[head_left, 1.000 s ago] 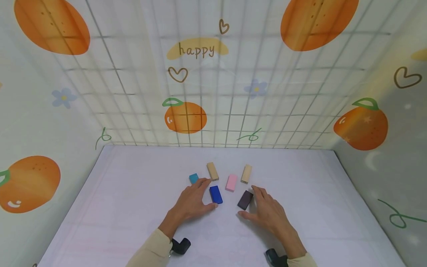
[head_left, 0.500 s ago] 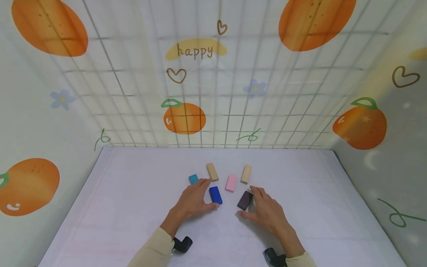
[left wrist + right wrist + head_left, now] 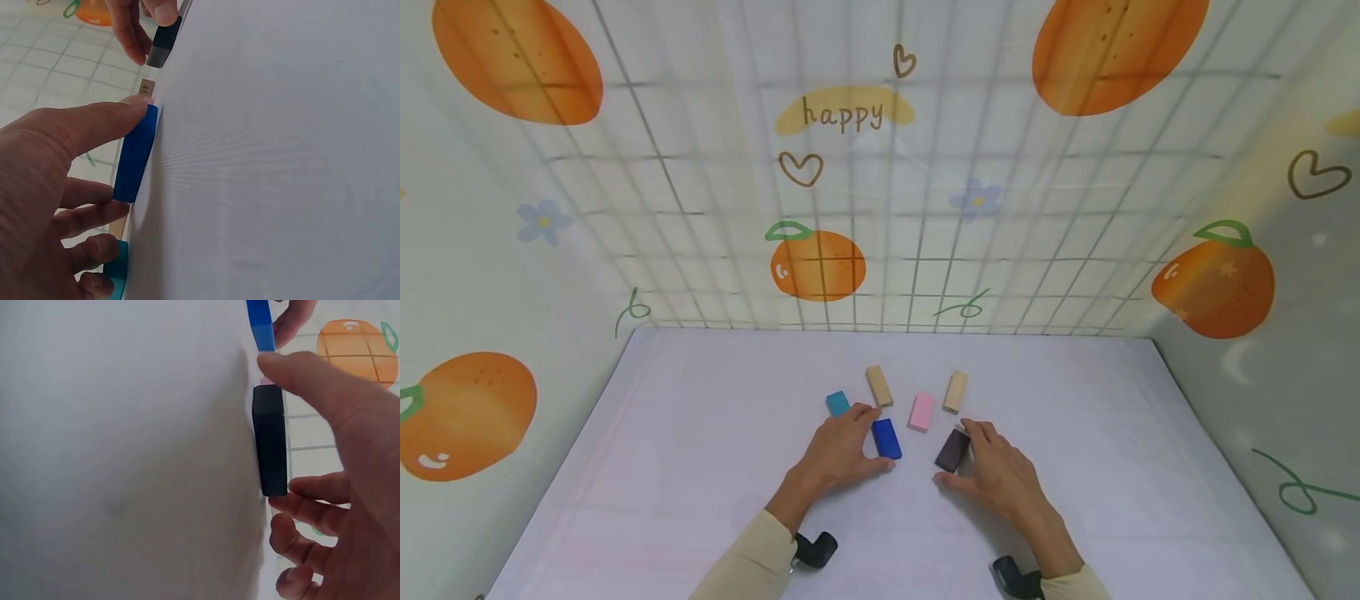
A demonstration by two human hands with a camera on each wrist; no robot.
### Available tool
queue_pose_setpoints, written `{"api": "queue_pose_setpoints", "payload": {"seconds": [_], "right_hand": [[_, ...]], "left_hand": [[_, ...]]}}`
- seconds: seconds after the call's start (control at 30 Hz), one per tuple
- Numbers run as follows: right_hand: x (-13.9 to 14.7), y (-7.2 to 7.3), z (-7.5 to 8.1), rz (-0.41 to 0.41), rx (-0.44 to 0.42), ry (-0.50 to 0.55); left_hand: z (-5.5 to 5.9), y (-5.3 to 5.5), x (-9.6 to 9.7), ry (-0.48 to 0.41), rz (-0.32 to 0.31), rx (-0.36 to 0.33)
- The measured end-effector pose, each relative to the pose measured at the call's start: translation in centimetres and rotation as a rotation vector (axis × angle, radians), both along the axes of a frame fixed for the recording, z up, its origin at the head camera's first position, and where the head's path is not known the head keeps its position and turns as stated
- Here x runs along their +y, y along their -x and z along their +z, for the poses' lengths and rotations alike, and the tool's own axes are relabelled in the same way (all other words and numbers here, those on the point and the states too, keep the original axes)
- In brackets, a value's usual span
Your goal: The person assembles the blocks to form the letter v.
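Observation:
In the head view, a dark blue block (image 3: 887,439) lies on the white table. My left hand (image 3: 842,450) spans it end to end, thumb at the near end and index finger at the far end; in the left wrist view both fingers meet the block (image 3: 137,153). Beside the other fingers of that hand is a light blue block (image 3: 838,404), partly covered. My right hand (image 3: 1000,471) curves around a black block (image 3: 952,451). The right wrist view has a gap between the thumb and that block (image 3: 270,440), with fingertips right at its other end.
A pink block (image 3: 921,412) lies between the hands. Behind stand two light wooden blocks, one to the left (image 3: 879,386) and one to the right (image 3: 955,392). A printed curtain over a wire grid (image 3: 917,250) rises along the table's far edge.
My left hand has shifted slightly right, its thumb and index finger drawing in on the dark blue block. The right hand is nearly still, and the blocks keep their places.

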State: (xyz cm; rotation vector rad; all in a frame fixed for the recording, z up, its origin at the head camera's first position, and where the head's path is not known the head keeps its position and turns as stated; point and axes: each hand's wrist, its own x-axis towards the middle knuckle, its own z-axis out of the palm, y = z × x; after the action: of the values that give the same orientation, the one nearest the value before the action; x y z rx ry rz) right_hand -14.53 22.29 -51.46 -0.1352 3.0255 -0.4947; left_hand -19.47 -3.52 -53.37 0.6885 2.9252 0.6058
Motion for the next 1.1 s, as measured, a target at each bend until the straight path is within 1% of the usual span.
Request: {"api": "queue_pose_setpoints", "payload": {"seconds": [0.2, 0.5, 0.83, 1.1], "right_hand": [[-0.09, 0.0, 0.0, 0.002, 0.013, -0.006], [-0.17, 0.32, -0.5, 0.0, 0.027, -0.012], [-0.27, 0.34, -0.4, 0.027, 0.054, -0.018], [-0.34, 0.41, -0.49, 0.028, 0.05, -0.025]], "left_hand": [[-0.17, 0.04, 0.13, 0.014, 0.0, 0.007], [-0.11, 0.04, 0.27, 0.01, -0.015, 0.018], [-0.35, 0.07, 0.19, 0.0, -0.022, 0.042], [-0.35, 0.08, 0.23, -0.007, -0.018, 0.035]]}}
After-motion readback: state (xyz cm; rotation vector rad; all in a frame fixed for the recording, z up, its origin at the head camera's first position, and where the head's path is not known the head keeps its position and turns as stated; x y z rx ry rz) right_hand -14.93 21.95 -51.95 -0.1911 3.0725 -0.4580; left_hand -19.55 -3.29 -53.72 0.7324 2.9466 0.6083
